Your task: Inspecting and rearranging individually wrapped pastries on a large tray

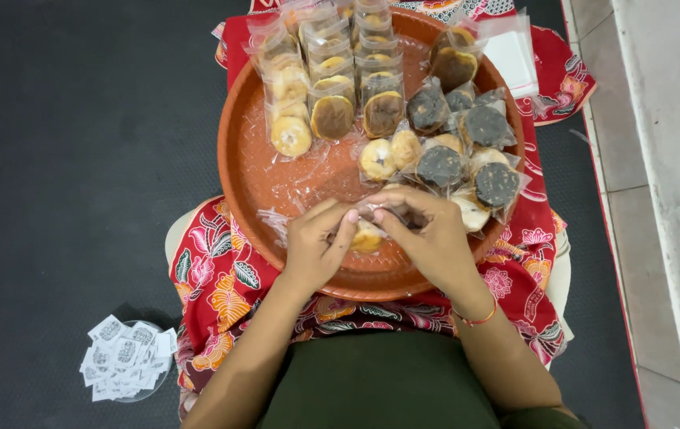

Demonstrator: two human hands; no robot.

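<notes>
Both hands meet over the near edge of the round tray (236, 175): the left hand (316, 246) and right hand (427, 234) pinch a clear plastic packet (367, 230) holding a pale cookie between their fingertips. Just beyond the right hand, loose wrapped cookies (467, 151) crowd close; a careless tug could tear the thin film or knock them off
</notes>
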